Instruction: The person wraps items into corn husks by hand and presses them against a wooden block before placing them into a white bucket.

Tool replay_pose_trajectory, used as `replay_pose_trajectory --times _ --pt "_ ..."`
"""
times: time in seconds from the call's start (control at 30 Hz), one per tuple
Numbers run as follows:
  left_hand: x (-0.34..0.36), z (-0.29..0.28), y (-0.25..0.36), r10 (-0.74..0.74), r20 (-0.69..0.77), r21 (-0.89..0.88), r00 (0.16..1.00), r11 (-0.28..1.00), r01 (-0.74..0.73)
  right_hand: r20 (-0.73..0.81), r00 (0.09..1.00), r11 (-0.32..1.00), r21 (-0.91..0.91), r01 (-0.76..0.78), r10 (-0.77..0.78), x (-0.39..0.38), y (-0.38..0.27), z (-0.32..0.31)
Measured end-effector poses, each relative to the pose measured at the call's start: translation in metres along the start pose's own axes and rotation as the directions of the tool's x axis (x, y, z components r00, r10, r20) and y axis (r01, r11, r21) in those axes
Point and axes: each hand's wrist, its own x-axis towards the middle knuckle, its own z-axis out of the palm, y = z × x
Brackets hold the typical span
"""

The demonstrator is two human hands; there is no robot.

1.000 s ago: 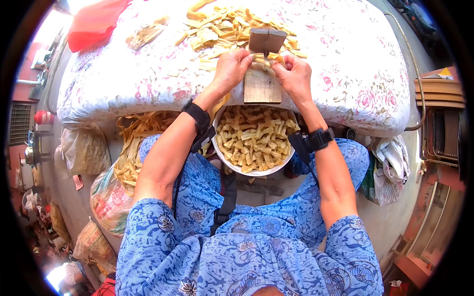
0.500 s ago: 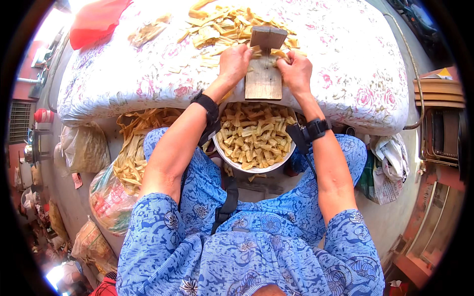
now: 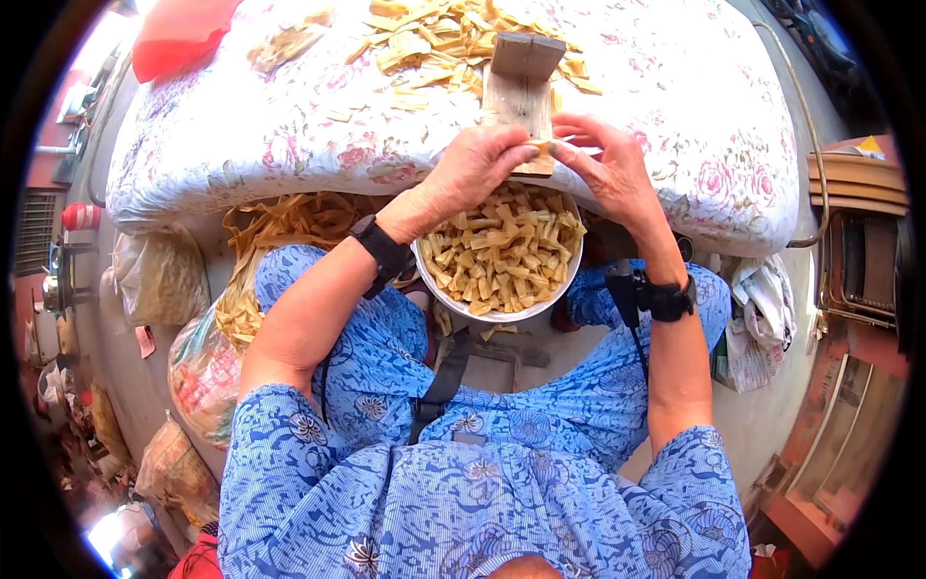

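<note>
My left hand [image 3: 473, 172] and my right hand [image 3: 617, 172] meet over the near end of an upright-backed wooden board [image 3: 511, 96]. Between their fingertips is a small pale yellow strip [image 3: 542, 147], which looks like dried corn husk. The left thumb and forefinger pinch it, and the right thumb and forefinger press at its other side; the other right fingers are partly spread. Just below the hands, a white basin [image 3: 471, 311] is heaped with short, folded or knotted yellow husk pieces [image 3: 497, 256]. Loose husk strips [image 3: 424, 43] lie in a pile behind the board.
A flowered cloth [image 3: 289, 145] covers the table, with a red cloth or bag [image 3: 183, 39] at its far left. Long husks [image 3: 280, 241] hang over a plastic bag [image 3: 207, 372] by my left knee. A white bag [image 3: 762, 299] stands by my right knee.
Both hands have drawn back from beside the board's upright block to its near end and come together. The small strip is now between their fingertips.
</note>
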Motion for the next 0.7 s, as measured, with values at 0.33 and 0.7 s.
replay_pose_trajectory --times 0.33,0.7 --pt "-0.014 -0.005 0.008 -0.141 0.161 -0.198 0.977 0.965 0.172 0.181 0.976 0.982 0.115 -0.147 0.125 0.002 0.005 -0.001" --pt "-0.014 -0.009 0.017 -0.002 0.145 0.021 0.989 1.0 -0.001 0.001 0.958 0.956 0.06 -0.288 0.288 -0.001 0.022 0.011"
